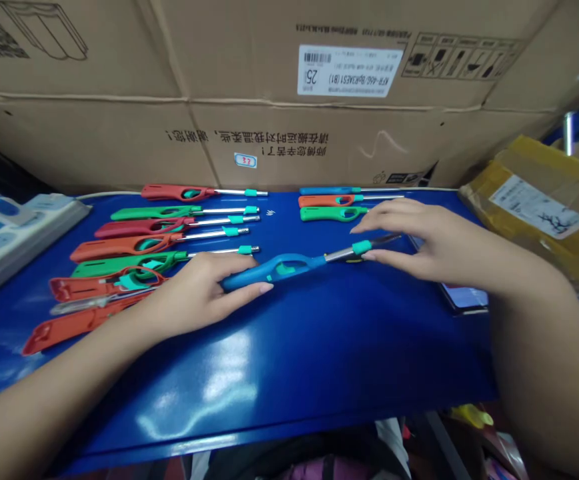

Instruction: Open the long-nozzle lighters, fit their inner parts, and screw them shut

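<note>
My left hand (pixel 204 293) is closed round the handle of a blue long-nosed gas lighter (pixel 296 265), which points to the right above the table. Near its metal tube, by the teal sleeve, my right hand (pixel 414 233) has its fingers and thumb spread; the thumb tip is close to the sleeve, and whether it touches I cannot tell. Beyond the right fingers lie a green lighter (pixel 326 213), an orange lighter (pixel 319 200) and another blue lighter (pixel 322 191). Left of my left hand are several red, orange and green lighters, including a green lighter (pixel 109 265) partly behind the hand.
Opened orange casing halves (pixel 69 330) lie at the left on the blue table (pixel 289 373). A power strip (pixel 24 233) borders the left side. A phone (pixel 464 299) lies under my right forearm. A large cardboard box (pixel 249 67) stands behind; a taped carton (pixel 499 167) sits at right.
</note>
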`<state>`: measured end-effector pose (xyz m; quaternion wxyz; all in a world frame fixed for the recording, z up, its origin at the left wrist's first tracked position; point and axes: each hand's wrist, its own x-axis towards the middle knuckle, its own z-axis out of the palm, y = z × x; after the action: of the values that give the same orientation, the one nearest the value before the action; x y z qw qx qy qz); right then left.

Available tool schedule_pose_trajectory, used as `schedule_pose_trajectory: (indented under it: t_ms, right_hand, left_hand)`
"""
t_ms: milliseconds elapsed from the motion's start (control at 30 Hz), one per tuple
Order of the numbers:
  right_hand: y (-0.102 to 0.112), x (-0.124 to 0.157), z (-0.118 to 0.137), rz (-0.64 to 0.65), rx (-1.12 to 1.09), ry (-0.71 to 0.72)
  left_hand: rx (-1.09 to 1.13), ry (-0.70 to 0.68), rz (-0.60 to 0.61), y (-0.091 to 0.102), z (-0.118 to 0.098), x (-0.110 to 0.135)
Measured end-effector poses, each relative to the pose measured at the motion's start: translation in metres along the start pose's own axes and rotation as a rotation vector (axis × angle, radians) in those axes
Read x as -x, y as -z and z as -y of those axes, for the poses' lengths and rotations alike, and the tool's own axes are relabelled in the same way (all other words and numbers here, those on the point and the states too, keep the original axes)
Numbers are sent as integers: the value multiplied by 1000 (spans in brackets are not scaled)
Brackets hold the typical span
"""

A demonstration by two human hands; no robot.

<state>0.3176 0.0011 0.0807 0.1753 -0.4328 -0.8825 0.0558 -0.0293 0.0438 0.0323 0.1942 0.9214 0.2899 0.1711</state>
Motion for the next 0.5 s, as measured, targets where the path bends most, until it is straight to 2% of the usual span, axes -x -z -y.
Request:
schedule_pose_trajectory:
  t_ms: [67,200,333,500]
  right_hand:
    - [2,1,-2,28,34,-6]
    - [0,2,1,171,-11,-76]
    - [-14,-2,17,303,-69,-86]
    - [-40,-11,31,264,-112,-65]
  left_hand:
    - [1,-19,3,1,1,0]
    - [16,-19,2,-3,1,1]
    - [82,-23,-1,-10,-2,2]
    - [150,35,-23,-17,-6,3]
